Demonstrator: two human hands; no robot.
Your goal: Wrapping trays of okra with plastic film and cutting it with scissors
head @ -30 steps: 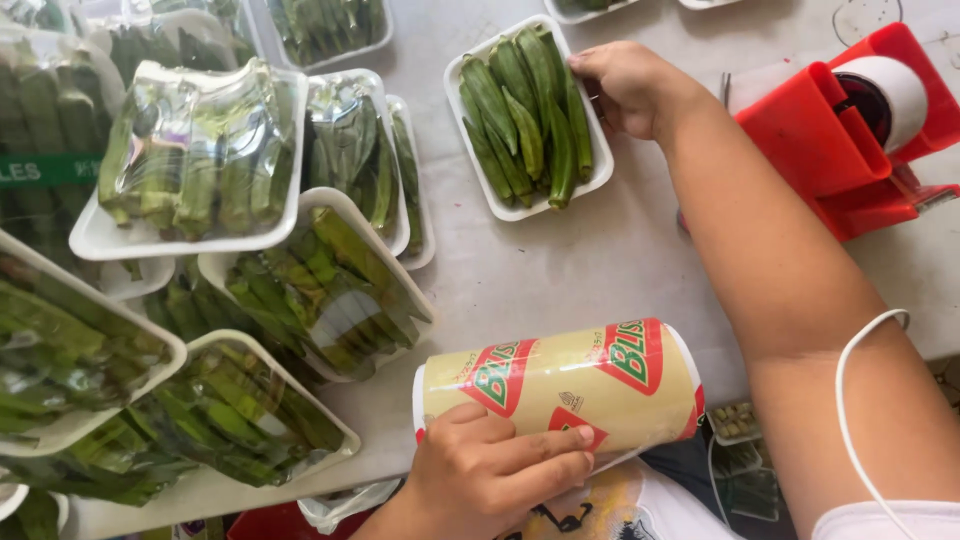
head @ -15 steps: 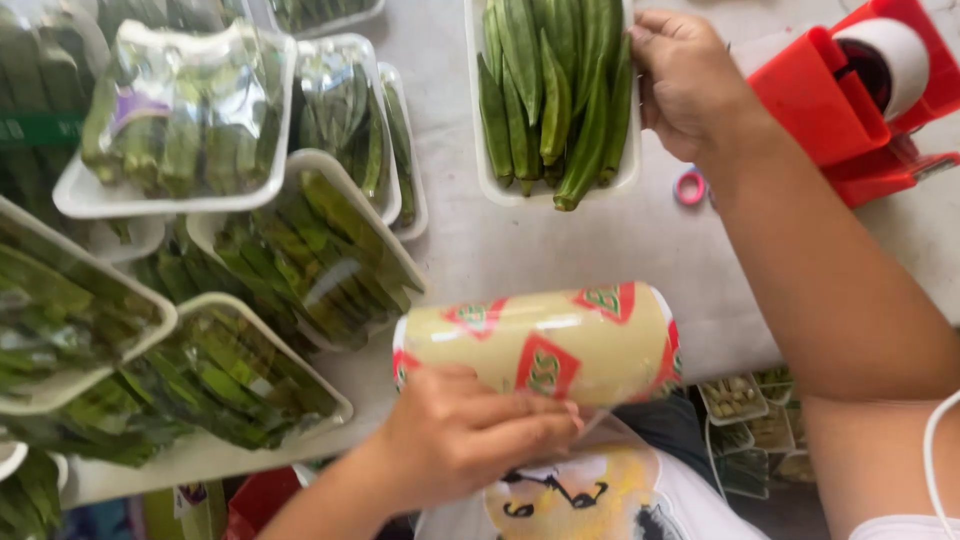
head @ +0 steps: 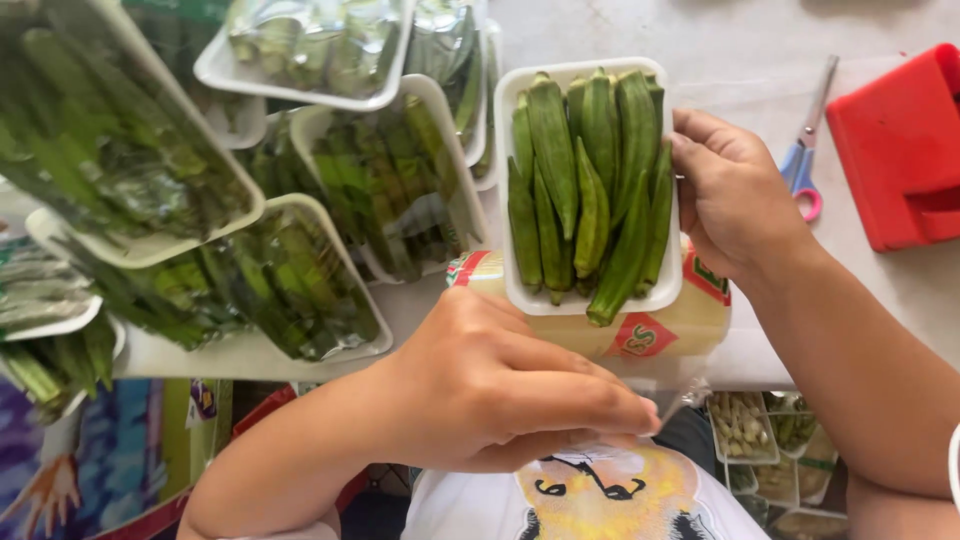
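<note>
Okra tray (head: 590,290), white foam, unwrapped, now sits over the cling-film roll (head: 650,335) right at the table edge. A second ago it was far up the table (head: 760,60) under my right hand; half a second ago it was already coming toward me. So the tray has been pulled in and parked above the roll.

Right hand (head: 735,195) grips the tray's right rim, fingers curled narrow around the edge, thumb side touching the okra pods (head: 585,180).

Left hand (head: 500,385) was flat on the roll before; now it's just below the tray, fingers pinched together at the tips (head: 640,415). I think they hold the film's loose end, but the clear film barely shows, so can't confirm.

Wrapped trays (head: 300,280) stacked to my left. Scissors (head: 805,160) and red tape dispenser (head: 900,150) off to the right, untouched.
</note>
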